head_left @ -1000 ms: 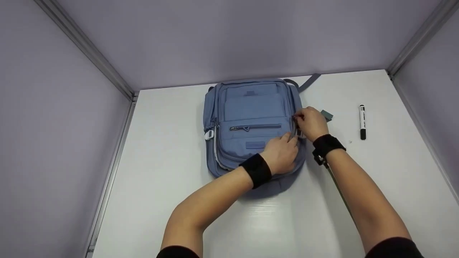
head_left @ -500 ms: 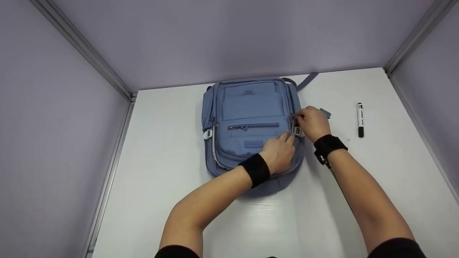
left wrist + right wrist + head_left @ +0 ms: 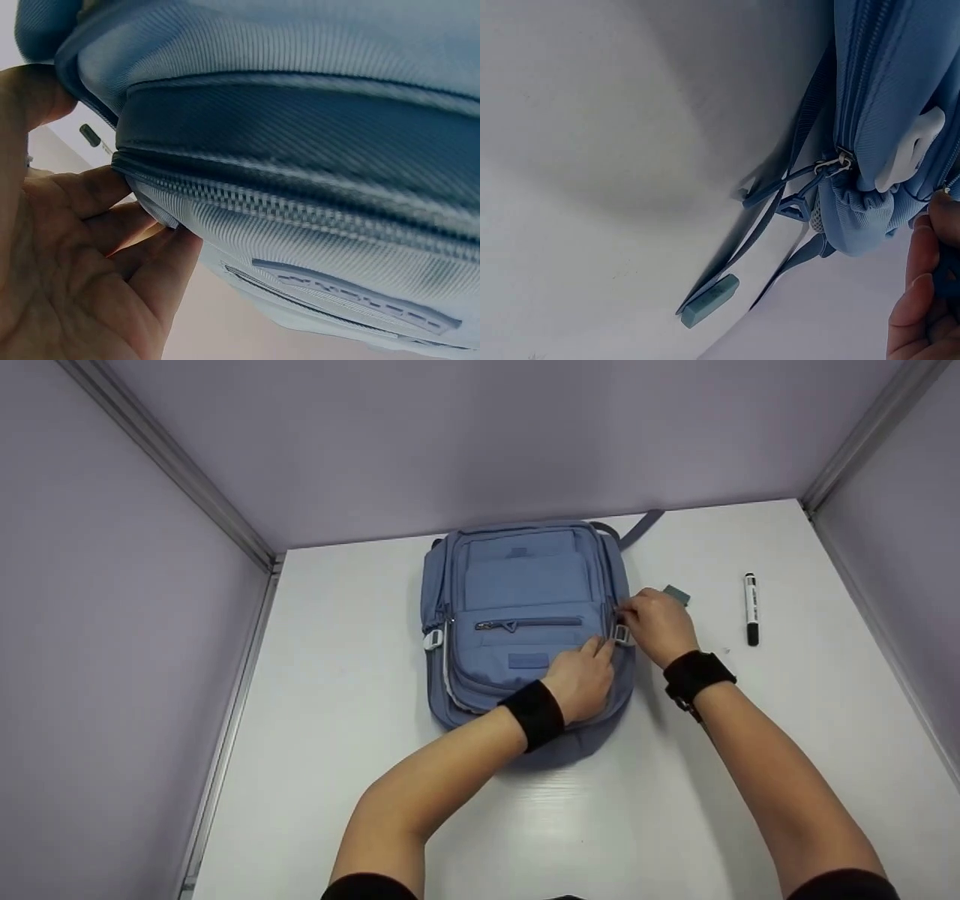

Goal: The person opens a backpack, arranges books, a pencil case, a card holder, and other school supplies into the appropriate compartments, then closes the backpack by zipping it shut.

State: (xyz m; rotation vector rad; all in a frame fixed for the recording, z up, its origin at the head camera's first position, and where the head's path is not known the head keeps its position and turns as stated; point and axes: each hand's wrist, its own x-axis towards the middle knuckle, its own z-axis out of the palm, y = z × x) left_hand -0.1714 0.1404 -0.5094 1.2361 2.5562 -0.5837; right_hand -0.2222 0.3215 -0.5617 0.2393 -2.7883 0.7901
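A blue backpack [image 3: 525, 581] lies front up on the white table. My left hand [image 3: 581, 682] holds its lower right edge, fingers on the front pocket beside the zipper [image 3: 247, 199] and thumb on the layer behind. At the right side my right hand [image 3: 660, 626] pinches a dark blue zipper pull [image 3: 946, 274] between thumb and curled fingers, just above the white buckle [image 3: 622, 634]. Another zipper pull [image 3: 795, 208] hangs loose farther along that side, in the right wrist view.
A teal block [image 3: 676, 595] lies behind my right hand, close to a strap [image 3: 727, 262]. To the right is a black-and-white marker [image 3: 751, 610]. A loose strap [image 3: 643, 529] reaches toward the back wall, and panels enclose the table [image 3: 337, 660].
My right wrist has shifted slightly right and toward me, uncovering more of the white buckle. The left hand keeps its place on the backpack.
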